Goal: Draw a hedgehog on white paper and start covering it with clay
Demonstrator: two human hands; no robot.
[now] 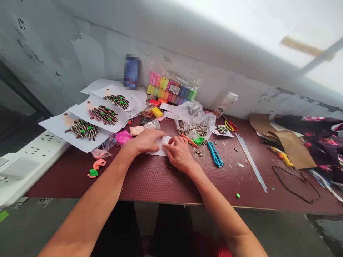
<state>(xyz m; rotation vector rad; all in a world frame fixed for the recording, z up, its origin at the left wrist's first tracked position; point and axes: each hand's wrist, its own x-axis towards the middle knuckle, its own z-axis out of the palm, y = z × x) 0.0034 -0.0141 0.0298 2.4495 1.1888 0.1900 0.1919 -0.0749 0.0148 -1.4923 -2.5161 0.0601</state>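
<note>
A small sheet of white paper (158,152) lies on the table in front of me, partly covered by both hands. My left hand (148,140) rests over its left side, fingers stretched out and thumb apart. From the right, my right hand (180,152) comes in with bent fingers, and its fingertips press together at the sheet's middle. Something pale shows between the hands, too small and covered to name. Beyond the right hand lie an orange stick-like tool (189,140), bright green clay (197,140) and a clear bag of striped sunflower seeds (197,127).
Hedgehog pictures made with seeds (84,129) lie on paper at left, near a white power strip (44,148). Colored clay packs (171,89) lean on the wall. A blue cutter (214,154), scissors (230,125), clear glue sticks (252,162) and a corded yellow glue gun (282,156) lie right.
</note>
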